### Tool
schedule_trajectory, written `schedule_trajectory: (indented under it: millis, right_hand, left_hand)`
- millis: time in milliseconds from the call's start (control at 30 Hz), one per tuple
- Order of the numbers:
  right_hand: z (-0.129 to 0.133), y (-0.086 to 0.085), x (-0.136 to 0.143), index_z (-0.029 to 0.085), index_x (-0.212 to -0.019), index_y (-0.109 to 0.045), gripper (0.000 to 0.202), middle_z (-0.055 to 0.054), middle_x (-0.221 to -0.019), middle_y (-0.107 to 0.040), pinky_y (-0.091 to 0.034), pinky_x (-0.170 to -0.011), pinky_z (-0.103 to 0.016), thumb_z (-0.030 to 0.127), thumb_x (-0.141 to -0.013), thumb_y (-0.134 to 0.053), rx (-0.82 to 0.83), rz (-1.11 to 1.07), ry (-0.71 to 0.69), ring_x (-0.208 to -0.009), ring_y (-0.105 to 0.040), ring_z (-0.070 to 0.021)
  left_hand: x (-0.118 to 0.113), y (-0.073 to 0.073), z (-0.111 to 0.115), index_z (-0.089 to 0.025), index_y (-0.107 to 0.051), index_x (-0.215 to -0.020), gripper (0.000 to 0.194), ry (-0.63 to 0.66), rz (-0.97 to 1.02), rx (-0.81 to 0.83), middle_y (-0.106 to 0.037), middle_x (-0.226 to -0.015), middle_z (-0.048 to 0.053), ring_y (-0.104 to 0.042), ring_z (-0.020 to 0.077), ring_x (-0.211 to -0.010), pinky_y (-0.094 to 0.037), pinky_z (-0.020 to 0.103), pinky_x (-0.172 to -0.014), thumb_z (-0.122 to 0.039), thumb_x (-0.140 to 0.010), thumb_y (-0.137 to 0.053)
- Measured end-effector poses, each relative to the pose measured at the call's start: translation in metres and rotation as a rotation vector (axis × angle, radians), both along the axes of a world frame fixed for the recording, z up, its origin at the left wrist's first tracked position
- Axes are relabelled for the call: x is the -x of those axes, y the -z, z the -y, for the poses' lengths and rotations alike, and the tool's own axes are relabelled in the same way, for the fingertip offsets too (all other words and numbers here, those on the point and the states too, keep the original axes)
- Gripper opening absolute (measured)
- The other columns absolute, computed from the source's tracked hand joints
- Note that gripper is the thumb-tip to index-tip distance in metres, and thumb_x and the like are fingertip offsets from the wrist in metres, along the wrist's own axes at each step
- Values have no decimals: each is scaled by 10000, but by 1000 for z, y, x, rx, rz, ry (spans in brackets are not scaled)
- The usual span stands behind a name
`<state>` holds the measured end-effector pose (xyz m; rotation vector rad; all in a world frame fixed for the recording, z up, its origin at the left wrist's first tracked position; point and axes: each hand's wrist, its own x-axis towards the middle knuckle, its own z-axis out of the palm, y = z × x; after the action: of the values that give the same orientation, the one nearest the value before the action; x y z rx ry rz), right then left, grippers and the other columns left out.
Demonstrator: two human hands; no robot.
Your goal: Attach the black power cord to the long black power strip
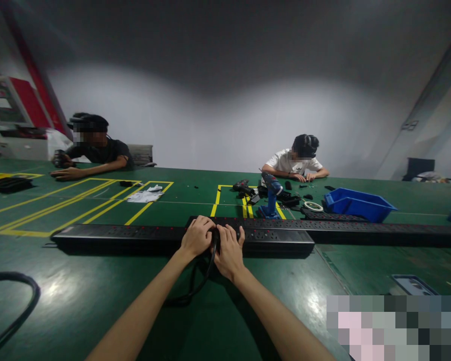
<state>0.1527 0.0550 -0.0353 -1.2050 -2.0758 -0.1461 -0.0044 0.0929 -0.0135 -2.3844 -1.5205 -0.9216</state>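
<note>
A long black power strip (135, 231) with rows of sockets and small red marks lies across the green table in front of me. My left hand (198, 235) rests over its middle, fingers curled together at the end of a black power cable (212, 260). From the other side my right hand (229, 249) closes on the same cable end, its fingers bent over the strip. The cable hangs down between my hands and loops onto the table below. My fingers hide its tip, so I cannot tell whether it is plugged in.
Behind lies another long power strip (383, 234). A blue cordless drill (272, 193) stands upright beyond my hands, near a blue bin (357, 203) and a cable roll (313, 206). Papers (146, 195) lie left. Thick cable (32, 296) curves at lower left. Two people sit opposite.
</note>
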Motion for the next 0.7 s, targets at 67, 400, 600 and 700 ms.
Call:
schedule_trajectory:
  millis: [67, 400, 600, 700]
  right_hand:
    - [-1, 1, 0, 211, -1411, -372, 535, -102, -1333, -530, 29, -1138, -528, 315, -900, -489, 3, -5, -5, -1339, -339, -264]
    - [-3, 3, -1, 225, -1401, -373, 485, -74, -1329, -541, 37, -1145, -507, 245, -923, -449, 10, -5, -14, -1327, -361, -233]
    - [-3, 3, 0, 222, -1402, -380, 464, -82, -1332, -542, 30, -1143, -507, 254, -941, -420, 4, -1, -3, -1315, -378, -233]
    - [-3, 3, 1, 228, -1395, -390, 453, -76, -1320, -553, 28, -1144, -508, 260, -944, -421, -5, -7, 6, -1305, -390, -232]
  left_hand:
    - [0, 1, 0, -216, -628, -895, 231, -1, -2, -4, -638, -999, 60, -509, 244, -1049, -412, 397, -921, -100, -774, -469]
    - [1, 5, -1, -210, -643, -883, 231, 7, 50, -20, -657, -942, 53, -535, 228, -999, -437, 382, -906, -97, -775, -473]
    - [1, 3, 0, -207, -639, -873, 216, 7, 38, -22, -659, -944, 55, -528, 235, -1007, -441, 389, -907, -101, -781, -475]
    - [0, 2, 1, -208, -641, -865, 208, 9, 11, -39, -661, -955, 56, -514, 243, -1037, -436, 400, -918, -109, -799, -470]
